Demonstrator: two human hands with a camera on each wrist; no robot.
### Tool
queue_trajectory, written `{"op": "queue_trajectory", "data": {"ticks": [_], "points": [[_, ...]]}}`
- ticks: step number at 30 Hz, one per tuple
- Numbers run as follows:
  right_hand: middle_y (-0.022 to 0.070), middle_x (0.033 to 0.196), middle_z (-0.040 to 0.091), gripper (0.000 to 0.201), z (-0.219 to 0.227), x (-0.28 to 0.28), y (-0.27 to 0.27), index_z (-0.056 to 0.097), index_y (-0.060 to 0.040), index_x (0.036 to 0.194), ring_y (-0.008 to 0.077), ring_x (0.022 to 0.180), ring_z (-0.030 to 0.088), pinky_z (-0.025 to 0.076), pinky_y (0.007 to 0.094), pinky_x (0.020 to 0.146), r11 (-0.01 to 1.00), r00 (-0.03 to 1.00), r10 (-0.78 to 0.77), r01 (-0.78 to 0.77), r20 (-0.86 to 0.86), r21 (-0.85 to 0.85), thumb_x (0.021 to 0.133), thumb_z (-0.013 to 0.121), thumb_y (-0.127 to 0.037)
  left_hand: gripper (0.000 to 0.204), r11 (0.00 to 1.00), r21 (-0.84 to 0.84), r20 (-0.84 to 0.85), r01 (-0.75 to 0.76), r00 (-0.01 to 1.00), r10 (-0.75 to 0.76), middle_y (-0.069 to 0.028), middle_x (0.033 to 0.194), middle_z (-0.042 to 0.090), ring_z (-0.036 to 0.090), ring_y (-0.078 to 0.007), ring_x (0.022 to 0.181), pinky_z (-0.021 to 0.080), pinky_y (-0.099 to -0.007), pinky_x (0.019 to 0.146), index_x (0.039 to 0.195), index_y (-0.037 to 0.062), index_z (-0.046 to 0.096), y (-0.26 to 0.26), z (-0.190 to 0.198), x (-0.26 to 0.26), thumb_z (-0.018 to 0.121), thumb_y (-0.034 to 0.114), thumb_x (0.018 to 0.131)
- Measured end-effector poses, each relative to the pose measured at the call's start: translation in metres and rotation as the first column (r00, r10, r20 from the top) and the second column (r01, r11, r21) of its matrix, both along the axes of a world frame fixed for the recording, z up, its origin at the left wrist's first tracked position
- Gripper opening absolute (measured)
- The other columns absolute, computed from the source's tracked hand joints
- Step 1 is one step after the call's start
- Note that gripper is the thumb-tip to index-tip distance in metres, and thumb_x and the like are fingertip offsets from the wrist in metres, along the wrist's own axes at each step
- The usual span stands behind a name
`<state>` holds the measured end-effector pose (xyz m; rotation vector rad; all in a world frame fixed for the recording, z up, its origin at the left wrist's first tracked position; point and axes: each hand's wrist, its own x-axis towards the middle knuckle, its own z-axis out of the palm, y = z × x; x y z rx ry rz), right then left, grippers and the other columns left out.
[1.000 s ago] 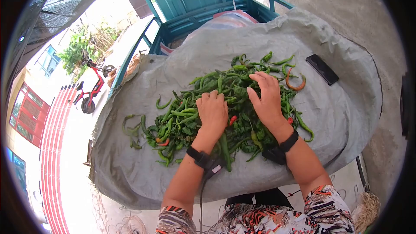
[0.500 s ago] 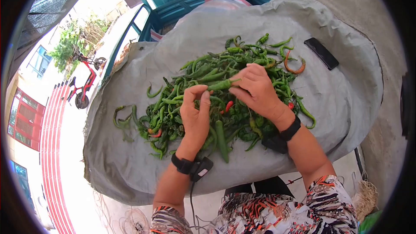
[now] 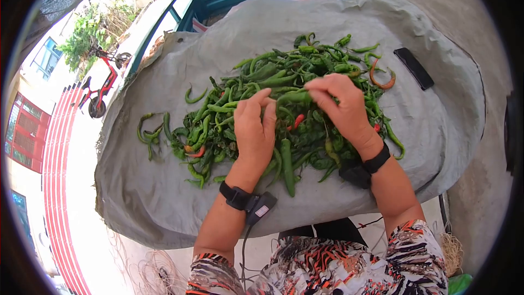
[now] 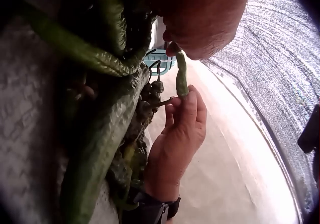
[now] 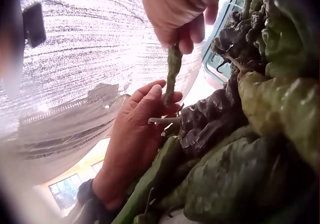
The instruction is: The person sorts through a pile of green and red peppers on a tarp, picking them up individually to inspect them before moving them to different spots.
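Observation:
Over a heap of green chili peppers (image 3: 240,95), my right hand (image 3: 346,106) pinches one green chili (image 3: 293,97) by its end between thumb and fingertips. In the right wrist view this chili (image 5: 173,69) hangs below the pinching fingers. My left hand (image 3: 254,131) faces it from the other side, thumb and index slightly parted, fingertips right at the chili's other end. The left wrist view has the same chili (image 4: 181,76) bridging the space between the two hands. A large green pepper (image 3: 287,166) lies under the hands at the heap's near edge.
A grey tarp (image 3: 147,186) lies beneath the heap. A black phone (image 3: 414,69) rests at the right; a few loose chilies (image 3: 150,131) lie at the left. Red chilies (image 3: 297,121) show among the green. Behind stands a teal cart (image 3: 224,0).
One second ago both hands lay on the heap; by half a second ago a green chili was up between them. Since then the hands have moved slightly, and the head view has shifted.

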<state>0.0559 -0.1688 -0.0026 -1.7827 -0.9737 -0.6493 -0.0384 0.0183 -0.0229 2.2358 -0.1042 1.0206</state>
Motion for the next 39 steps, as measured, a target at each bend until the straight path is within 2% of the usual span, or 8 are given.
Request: {"op": "queue_trajectory", "data": {"ticks": [3, 10, 13, 22, 26, 30, 36, 39], "points": [[0.0035, 0.085, 0.069, 0.014, 0.001, -0.005, -0.003, 0.069, -0.0066, 0.107, 0.0094, 0.078, 0.062, 0.049, 0.0259, 0.078, 0.965, 0.903, -0.083, 0.179, -0.421, 0.194, 0.094, 0.064, -0.011, 0.039, 0.975, 0.222, -0.032, 0.004, 0.999, 0.003, -0.0100, 0.104, 0.066, 0.055, -0.0314, 0.108, 0.041, -0.0415, 0.095, 0.117, 0.0044, 0.063, 0.008, 0.003, 0.001, 0.056, -0.006, 0.080], [0.0072, 0.111, 0.064, 0.026, -0.003, 0.009, -0.001, 0.060, -0.0052, 0.121, 0.0107, 0.098, 0.058, 0.047, 0.0267, 0.088, 0.795, 0.905, 0.172, 0.106, -0.388, 0.597, 0.097, 0.061, -0.015, 0.041, 0.891, 0.452, -0.093, -0.035, 0.992, 0.087, -0.0081, 0.111, 0.064, 0.052, -0.0315, 0.115, 0.036, -0.0454, 0.101, 0.115, 0.0094, 0.066, 0.001, -0.004, 0.004, 0.061, -0.003, 0.076], [0.0087, 0.114, 0.064, 0.025, -0.008, 0.008, -0.006, 0.063, -0.0058, 0.117, 0.0174, 0.105, 0.058, 0.047, 0.0319, 0.091, 0.941, 0.936, -0.006, 0.124, -0.351, 0.315, 0.093, 0.064, -0.014, 0.039, 0.892, 0.452, -0.151, -0.005, 0.985, 0.082, -0.0070, 0.111, 0.064, 0.052, -0.0311, 0.115, 0.035, -0.0458, 0.102, 0.113, 0.0104, 0.067, 0.004, -0.007, 0.006, 0.065, -0.001, 0.076], [0.0096, 0.108, 0.067, 0.027, 0.010, -0.003, -0.007, 0.068, -0.0094, 0.108, 0.0300, 0.104, 0.060, 0.044, 0.0410, 0.096, 1.000, 0.992, -0.010, 0.011, 0.125, -0.005, 0.081, 0.073, -0.014, 0.018, 0.999, -0.036, 0.192, 0.028, 0.981, -0.020, -0.0060, 0.099, 0.061, 0.064, -0.0144, 0.085, 0.051, -0.0272, 0.073, 0.110, 0.0049, 0.065, 0.003, 0.010, -0.003, 0.064, 0.000, 0.093], [0.0062, 0.101, 0.068, 0.031, 0.007, -0.006, -0.003, 0.070, -0.0122, 0.105, 0.0279, 0.098, 0.061, 0.044, 0.0396, 0.093, 0.978, 0.981, 0.082, -0.046, 0.173, -0.206, 0.077, 0.079, -0.021, 0.020, 0.829, -0.475, 0.133, 0.294, 0.956, -0.263, -0.0088, 0.107, 0.065, 0.065, -0.0150, 0.086, 0.054, -0.0270, 0.078, 0.117, 0.0013, 0.055, -0.005, 0.005, -0.008, 0.060, 0.005, 0.098], [0.0022, 0.081, 0.069, 0.021, -0.002, -0.002, -0.001, 0.072, -0.0118, 0.099, 0.0225, 0.081, 0.064, 0.045, 0.0381, 0.092, 0.963, 0.980, 0.166, -0.138, 0.110, -0.230, 0.080, 0.077, -0.018, 0.018, 0.851, -0.451, 0.049, 0.270, 0.959, -0.279, -0.0099, 0.107, 0.066, 0.066, -0.0153, 0.086, 0.054, -0.0276, 0.078, 0.115, 0.0012, 0.054, -0.001, 0.003, -0.009, 0.060, 0.006, 0.099], [0.0036, 0.085, 0.069, 0.015, 0.002, -0.008, -0.001, 0.072, -0.0075, 0.098, 0.0183, 0.078, 0.063, 0.048, 0.0325, 0.090, 0.962, 0.985, 0.146, -0.162, -0.089, -0.221, 0.084, 0.073, -0.008, 0.022, 0.806, -0.557, 0.028, 0.200, 0.974, -0.223, -0.0071, 0.101, 0.065, 0.063, -0.0118, 0.081, 0.052, -0.0253, 0.072, 0.118, 0.0021, 0.055, -0.003, 0.008, -0.009, 0.062, 0.008, 0.098], [0.0048, 0.087, 0.071, 0.020, 0.000, -0.008, 0.002, 0.070, -0.0086, 0.106, 0.0156, 0.077, 0.066, 0.051, 0.0287, 0.078, 0.986, 0.949, 0.166, -0.153, -0.269, 0.068, 0.086, 0.072, -0.012, 0.035, 0.857, -0.504, 0.034, 0.108, 0.994, -0.105, -0.0028, 0.094, 0.064, 0.058, -0.0086, 0.076, 0.046, -0.0225, 0.064, 0.126, 0.0039, 0.055, -0.003, 0.007, -0.002, 0.068, 0.007, 0.093]]}}
